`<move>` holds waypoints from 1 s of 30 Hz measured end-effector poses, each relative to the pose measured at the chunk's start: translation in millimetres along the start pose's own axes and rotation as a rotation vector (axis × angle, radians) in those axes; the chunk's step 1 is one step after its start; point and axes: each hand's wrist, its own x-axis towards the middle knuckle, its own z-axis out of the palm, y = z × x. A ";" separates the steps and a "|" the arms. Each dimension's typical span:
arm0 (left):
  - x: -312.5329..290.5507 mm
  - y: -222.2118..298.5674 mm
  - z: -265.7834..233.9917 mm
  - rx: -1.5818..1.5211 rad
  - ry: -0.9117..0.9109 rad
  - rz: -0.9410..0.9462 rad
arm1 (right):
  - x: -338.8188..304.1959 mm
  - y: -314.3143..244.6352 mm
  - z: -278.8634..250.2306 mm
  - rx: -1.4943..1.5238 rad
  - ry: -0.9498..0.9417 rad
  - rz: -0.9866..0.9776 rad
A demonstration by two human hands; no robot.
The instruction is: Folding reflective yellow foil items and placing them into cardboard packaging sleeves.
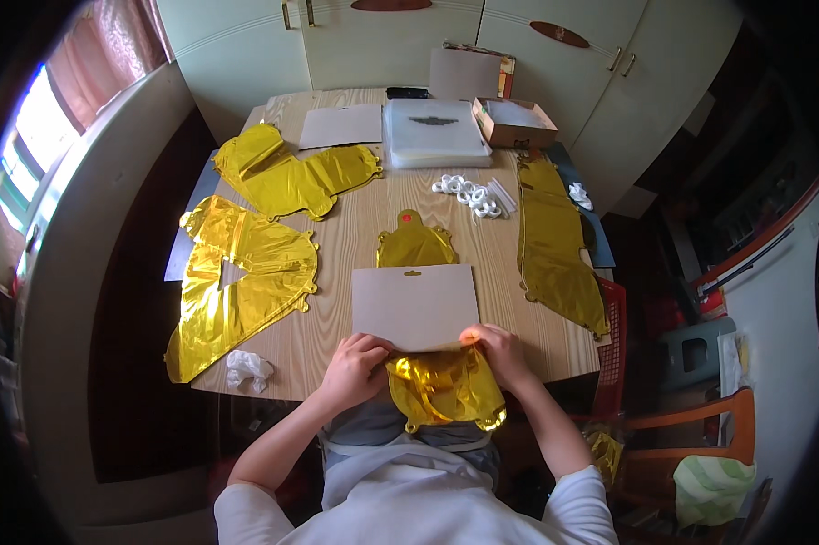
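A flat gold foil balloon [446, 391] lies at the table's near edge, its lower part hanging over toward my lap. On top of it rests a pale card [413, 304] with a small slot at its far edge. Beyond the card, the balloon's rounded far end shows a red dot. My left hand [355, 365] is closed at the card's near left corner, fingers curled on the foil. My right hand [500, 352] pinches the foil at the near right corner. Both thumbs are partly hidden, and the foil bends down between the hands.
More gold foil balloons lie at the left [246, 282], far left [282, 177] and right [555, 241]. White ribbon rolls [468, 195] sit mid-table. Behind are a clear plastic bag stack [428, 145], a cardboard box [521, 136] and pale cards [341, 125]. Crumpled white tissue [249, 370] lies near left.
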 end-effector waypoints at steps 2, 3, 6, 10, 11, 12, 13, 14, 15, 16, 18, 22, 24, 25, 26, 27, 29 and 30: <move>2.3 0.1 0.9 -0.015 0.041 -0.014 | 2.5 1.6 0.8 0.015 0.001 0.000; 3.7 0.4 1.2 -0.023 0.061 -0.020 | 3.7 4.1 2.7 0.007 0.007 -0.018; 7.5 2.4 -0.7 0.004 0.064 -0.079 | 7.1 5.8 3.6 -0.013 0.003 0.003; 11.5 4.8 -0.7 -0.009 0.076 -0.119 | 17.2 -10.0 -0.6 0.011 -0.069 0.134; 12.3 5.1 0.2 -0.012 0.079 -0.137 | 21.6 -18.1 -1.5 -0.191 -0.150 0.235; 13.8 6.0 1.3 -0.017 0.081 -0.151 | 23.3 -11.1 1.5 -0.107 -0.142 0.188; 14.6 6.3 2.9 -0.013 0.093 -0.146 | 23.0 -7.2 4.9 -0.141 -0.096 0.165; 15.2 6.0 5.0 -0.008 0.106 -0.142 | 22.3 -4.4 7.8 -0.174 -0.050 0.142; 15.4 5.3 6.9 -0.004 0.118 -0.140 | 22.4 -3.8 9.7 -0.212 -0.043 0.135; 15.6 4.8 7.9 0.015 0.123 -0.135 | 22.5 -3.6 11.3 -0.250 -0.036 0.127; 16.3 4.3 9.3 0.053 0.134 -0.126 | 22.2 -3.4 15.0 -0.304 -0.012 0.115; 17.2 7.1 10.7 0.090 0.145 -0.138 | 20.6 -6.6 20.2 -0.380 0.008 0.105; 17.7 8.5 12.2 0.087 0.156 -0.147 | 19.2 -6.4 22.2 -0.401 0.018 0.124; 17.5 8.3 12.9 0.091 0.168 -0.149 | 18.2 -3.8 24.6 -0.399 0.034 0.144; 17.2 7.7 13.9 0.095 0.179 -0.151 | 17.6 -2.4 25.8 -0.397 0.050 0.164; 16.4 7.4 14.7 0.099 0.191 -0.155 | 19.7 -4.1 26.9 -0.415 0.174 0.110; 17.3 7.0 16.6 0.113 0.187 -0.207 | 25.5 -9.5 28.9 -0.448 0.423 0.000; 17.5 6.3 16.8 0.121 0.186 -0.236 | 25.6 -14.0 26.0 -0.451 0.321 0.059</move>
